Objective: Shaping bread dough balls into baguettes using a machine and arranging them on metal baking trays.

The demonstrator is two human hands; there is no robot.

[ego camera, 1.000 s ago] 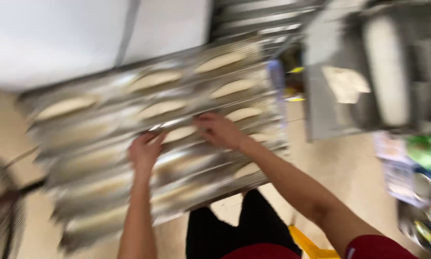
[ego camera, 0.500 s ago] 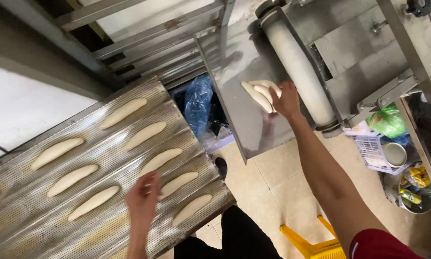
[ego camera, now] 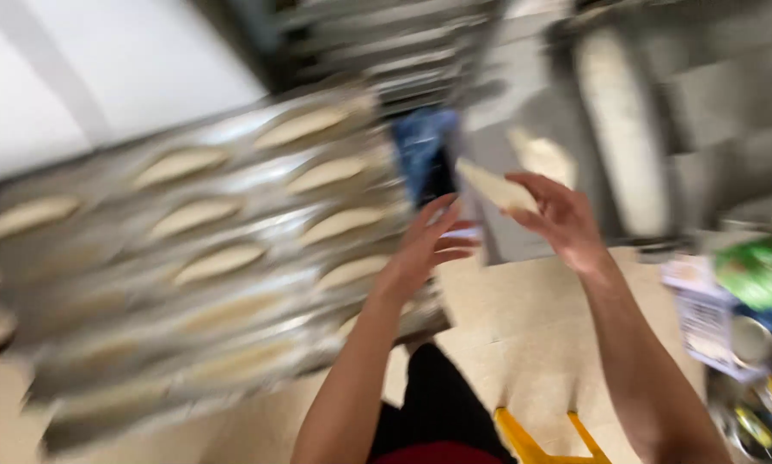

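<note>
Dough piece (ego camera: 498,187) beyond tray edge (ego camera: 403,249).

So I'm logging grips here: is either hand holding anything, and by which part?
The right hand holds a pale dough piece by its near end; the left hand holds nothing.

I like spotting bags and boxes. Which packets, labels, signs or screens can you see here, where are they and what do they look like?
Green bag: far right, by the floor; crumpled, shiny green.
Pale printed packet or sheet: far right, just below the green bag; flat, whitish with bluish marks, too blurred to tell more.
Blue bag: middle, behind the left hand, at the edge of the metal tray; crumpled, blue.
No signs or screens show.
</note>
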